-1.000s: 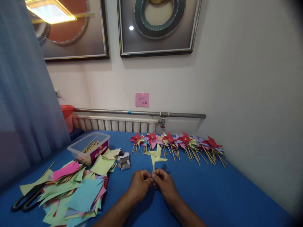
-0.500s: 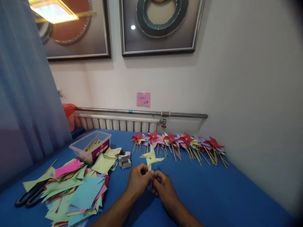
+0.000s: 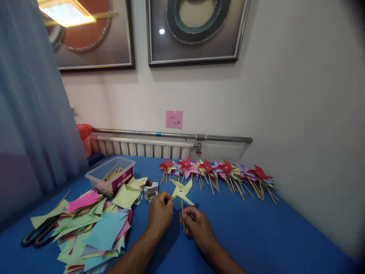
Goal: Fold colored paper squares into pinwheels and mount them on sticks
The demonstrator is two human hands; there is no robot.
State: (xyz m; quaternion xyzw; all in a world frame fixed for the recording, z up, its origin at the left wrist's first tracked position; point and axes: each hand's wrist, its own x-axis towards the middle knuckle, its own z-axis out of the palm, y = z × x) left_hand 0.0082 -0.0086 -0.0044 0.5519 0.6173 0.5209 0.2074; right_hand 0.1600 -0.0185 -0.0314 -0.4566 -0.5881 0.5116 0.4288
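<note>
A pale yellow paper pinwheel (image 3: 181, 190) on a thin wooden stick stands upright over the blue table (image 3: 256, 236). My right hand (image 3: 196, 224) is closed round the lower part of the stick. My left hand (image 3: 160, 211) is closed too, its fingertips pinching the pinwheel's left blade near the pin at its centre. Both hands are close together at the middle of the table.
A row of finished pinwheels (image 3: 219, 171) lies along the far edge by the radiator. At the left are a heap of coloured paper squares (image 3: 94, 228), black scissors (image 3: 37, 236), a clear box of sticks (image 3: 111, 177) and a small pin box (image 3: 150, 190).
The pinwheel has turned and shifted slightly. My left hand has moved up from the stick to the paper's left blade, while my right hand stays on the stick.
</note>
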